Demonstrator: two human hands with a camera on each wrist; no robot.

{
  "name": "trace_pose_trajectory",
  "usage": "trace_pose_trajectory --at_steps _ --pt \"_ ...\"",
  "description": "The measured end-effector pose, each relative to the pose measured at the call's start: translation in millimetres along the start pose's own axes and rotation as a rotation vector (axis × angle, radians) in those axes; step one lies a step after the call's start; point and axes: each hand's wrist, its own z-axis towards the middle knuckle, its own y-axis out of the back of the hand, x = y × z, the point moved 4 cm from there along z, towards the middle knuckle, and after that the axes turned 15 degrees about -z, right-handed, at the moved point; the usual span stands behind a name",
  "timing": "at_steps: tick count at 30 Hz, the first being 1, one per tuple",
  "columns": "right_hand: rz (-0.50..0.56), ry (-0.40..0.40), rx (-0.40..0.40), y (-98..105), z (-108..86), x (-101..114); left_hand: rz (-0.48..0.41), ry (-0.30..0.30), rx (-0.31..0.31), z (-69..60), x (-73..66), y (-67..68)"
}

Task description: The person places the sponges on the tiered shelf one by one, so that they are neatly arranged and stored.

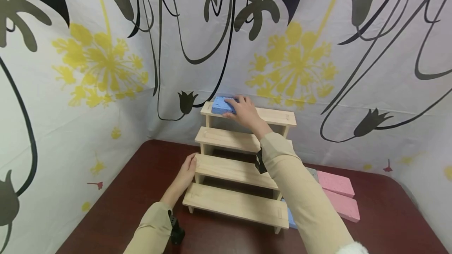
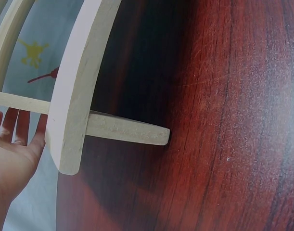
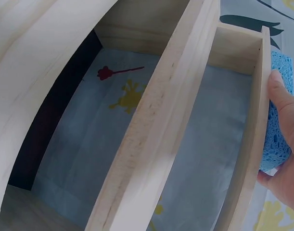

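A blue sponge (image 1: 220, 105) lies flat at the left end of the top step of a wooden four-step stand (image 1: 240, 204). My right hand (image 1: 244, 112) grips this sponge with fingers and thumb; the right wrist view shows the thumb and a finger around the porous blue sponge (image 3: 277, 139), at the edge of the top board. My left hand (image 1: 186, 173) rests against the left end of the third step down. In the left wrist view the left hand (image 2: 14, 161) has its fingers extended behind the stand's side, some of them partly hidden by the wood.
Right of the stand, two pink sponges (image 1: 335, 183) lie on the dark red table (image 1: 141, 191), beside a partly hidden grey one (image 1: 312, 173). Another blue sponge (image 1: 291, 218) shows by the bottom step, partly behind my right sleeve. A patterned cloth hangs behind.
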Motion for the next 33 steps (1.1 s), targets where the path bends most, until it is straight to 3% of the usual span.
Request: trace_pose_trajectory --at_steps 9,20,33 --pt "0.04 -0.026 -0.045 -2.5 -11.5 -5.5 -0.001 0.024 0.003 0.7 9.4 -1.8" --pt "0.13 -0.01 -0.089 13.4 -33.7 -19.5 0.037 0.054 0.022 3.4 3.0 2.5" --pt "0.137 -0.018 -0.083 26.2 -71.4 -38.7 0.038 0.074 0.048 3.0 4.1 3.0"
